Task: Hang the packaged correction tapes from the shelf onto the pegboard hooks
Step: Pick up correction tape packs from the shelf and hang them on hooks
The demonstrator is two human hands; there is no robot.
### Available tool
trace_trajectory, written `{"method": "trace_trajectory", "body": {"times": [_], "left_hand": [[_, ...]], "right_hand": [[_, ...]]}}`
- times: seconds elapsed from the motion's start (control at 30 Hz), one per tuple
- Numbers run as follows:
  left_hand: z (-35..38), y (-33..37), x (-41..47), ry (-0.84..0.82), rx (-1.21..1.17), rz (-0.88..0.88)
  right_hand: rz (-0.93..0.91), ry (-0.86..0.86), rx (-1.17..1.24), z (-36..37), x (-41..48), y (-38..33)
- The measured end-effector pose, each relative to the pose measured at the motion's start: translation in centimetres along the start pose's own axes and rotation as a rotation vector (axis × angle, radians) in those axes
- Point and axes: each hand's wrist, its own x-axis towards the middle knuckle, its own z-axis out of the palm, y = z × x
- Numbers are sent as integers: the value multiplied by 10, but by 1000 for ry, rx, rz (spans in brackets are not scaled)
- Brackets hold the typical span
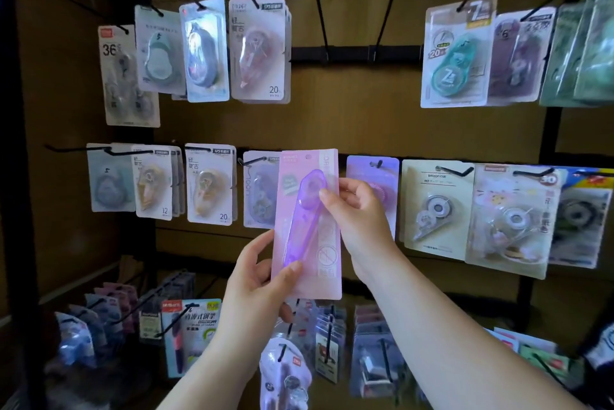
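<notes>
A tall pink pack with a long purple correction tape (307, 220) is held upright in front of the middle row of the pegboard. My left hand (257, 280) pinches its lower left edge, thumb on the front. My right hand (357, 217) grips its right edge near the top, thumb on the purple blister. The pack's top hole sits level with the middle row's hooks, between a pale blue pack (260, 188) and a lilac pack (372, 183). Two bare black hooks (320, 11) stick out in the upper row above it.
Packaged correction tapes hang in rows on black hooks: upper left (257, 47), upper right (457, 51), middle left (209, 183), middle right (435, 207). Lower hooks hold more packs (189, 336). A dark upright post (20, 177) stands at the left.
</notes>
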Motion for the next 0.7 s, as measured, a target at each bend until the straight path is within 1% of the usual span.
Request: {"method": "trace_trajectory", "body": {"times": [0.27,0.43,0.6,0.7], "left_hand": [[-6,-8,-2,79,26,14],[-3,-16,7,75,86,-9],[5,-34,31,63,237,-22],[12,-45,50,57,337,-40]], "right_hand": [[39,-19,-7,5,-3,7],[61,13,-46,4,2,11],[87,25,-130,5,18,20],[69,49,-181,6,32,27]]}}
